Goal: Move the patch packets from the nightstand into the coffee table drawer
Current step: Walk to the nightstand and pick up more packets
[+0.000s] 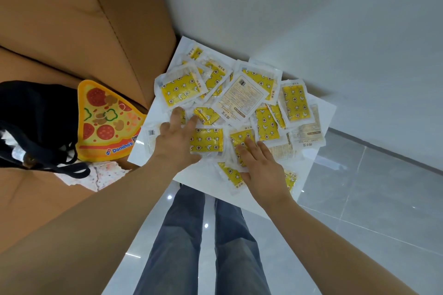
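Both arms are stretched out forward and down. The bare left forearm (107, 211) comes in from the bottom left corner and the right forearm (335, 235) from the bottom right, angling toward each other. The left hand (176, 137) is palm down with the wrist pretty much straight, thumb stuck out toward the inside, fingers reaching ahead and not wrapped round anything. The right hand (261, 165) sits a bit nearer the body, also palm down, fingers straight and close together, aimed forward and slightly inward. The hands are near each other but not touching.
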{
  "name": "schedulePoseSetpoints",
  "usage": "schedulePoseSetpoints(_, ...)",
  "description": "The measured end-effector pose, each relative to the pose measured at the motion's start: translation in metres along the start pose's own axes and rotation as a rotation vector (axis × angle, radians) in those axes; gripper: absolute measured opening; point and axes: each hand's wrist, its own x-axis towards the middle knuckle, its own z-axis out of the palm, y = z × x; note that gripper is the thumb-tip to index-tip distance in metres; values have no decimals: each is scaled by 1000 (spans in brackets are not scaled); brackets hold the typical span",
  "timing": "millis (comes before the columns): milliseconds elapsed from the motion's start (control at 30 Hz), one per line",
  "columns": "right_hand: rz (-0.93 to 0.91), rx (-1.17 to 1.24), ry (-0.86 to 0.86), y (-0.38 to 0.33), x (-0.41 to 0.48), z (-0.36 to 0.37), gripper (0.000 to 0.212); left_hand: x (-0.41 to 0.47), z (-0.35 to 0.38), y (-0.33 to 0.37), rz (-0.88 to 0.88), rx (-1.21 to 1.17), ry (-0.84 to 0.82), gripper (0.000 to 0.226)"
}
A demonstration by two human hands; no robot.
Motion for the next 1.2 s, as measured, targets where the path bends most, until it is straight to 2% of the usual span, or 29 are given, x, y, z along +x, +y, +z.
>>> schedulePoseSetpoints(100, 17, 21, 16, -2, 0, 2, 60, 2, -10, 3, -38, -91, 99, 96)
schedulePoseSetpoints(167, 30, 17, 1, -3, 1, 3, 65, 6, -17, 3, -100, -64, 139, 106)
schedulePoseSetpoints(233, 52, 8, -12, -3, 2, 4, 72, 14, -20, 3, -142, 32, 103, 122)
schedulePoseSetpoints(333, 71, 12, -9, -4, 3, 5, 76, 31, -20, 3, -72, 52, 55, 131)
schedulePoseSetpoints(467, 74, 17, -11, -3, 4, 6, 78, 66, -36, 11, -40, -28, 51, 120)
schedulePoseSetpoints(633, 76, 41, 6, -2, 8, 5, 77, 97, -52, 16, -30, 19, -127, 114)
schedulePoseSetpoints(733, 70, 31, 4, 0, 9, 4, 75, 102, -52, 15, -8, 35, -161, 112)
schedulePoseSetpoints(833, 67, 29, 9, 1, 9, 4, 74, 104, -53, 14, 17, 78, -146, 105)
schedulePoseSetpoints(1000, 55, 24, -13, 2, 9, 2, 75, 107, -62, 13, 154, 225, -61, 76)
schedulePoseSetpoints(1200, -13, 15, -34, 9, 7, -5, 67, 107, -64, 9, 210, 273, -86, 65)
